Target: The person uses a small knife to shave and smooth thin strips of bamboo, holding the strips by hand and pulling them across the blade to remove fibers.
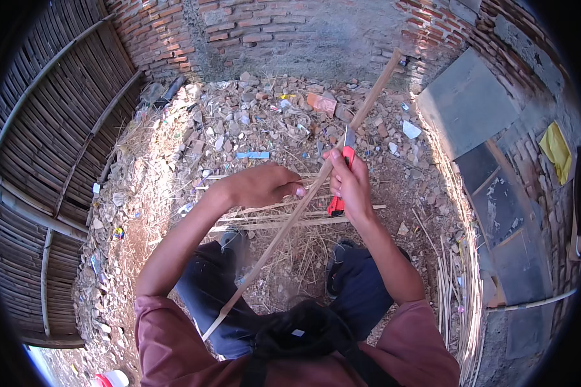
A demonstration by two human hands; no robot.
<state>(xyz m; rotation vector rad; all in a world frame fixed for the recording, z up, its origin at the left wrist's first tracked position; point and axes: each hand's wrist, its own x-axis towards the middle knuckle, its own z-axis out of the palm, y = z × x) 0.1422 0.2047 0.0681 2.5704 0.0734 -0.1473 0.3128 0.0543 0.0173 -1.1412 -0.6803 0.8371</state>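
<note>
A long pale strip [268,253], which looks like bamboo, slants from my lap up toward the far right. My right hand [352,180] is closed around a red utility knife [336,205]. The knife's blade [350,137] is out and lies against the strip, and my right thumb presses on the strip just below it. My left hand [258,185] is bent inward with curled fingers, its thumb and fingertips at the strip's left edge, lower down than the knife. Part of its grip is hidden. More pale strips [284,222] lie on the ground beneath my hands.
Rubble and straw [239,122] cover the ground up to a brick wall [258,32]. A bamboo-slat wall [51,122] stands left. Long thin strips [468,303] lie right, beside leaning grey boards [468,103] and a yellow piece [555,153]. A white-and-red container [113,378] stands lower left.
</note>
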